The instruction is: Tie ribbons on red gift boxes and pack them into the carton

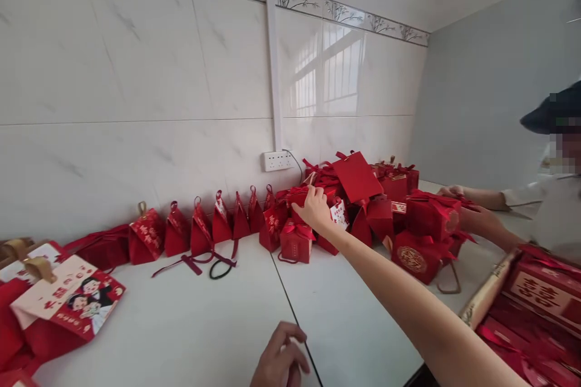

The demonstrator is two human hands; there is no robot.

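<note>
The right hand (314, 208) is stretched far over the white table (190, 320) into the pile of red gift boxes (363, 193) against the tiled wall (136, 84). Its fingers are closed around the top of one small red box (297, 196) at the front edge of the pile, just above a ribboned box (296, 242) — a pinch at the top, probably because the ribbons there give the easiest grip. The left hand (280, 363) rests low on the table edge near the body, fingers curled in loosely and holding nothing, perhaps to support the long reach. A row of red pouches (200, 230) stands along the wall. At the right, another person's hands (458, 199) touch boxes at the far side of the pile.
</note>
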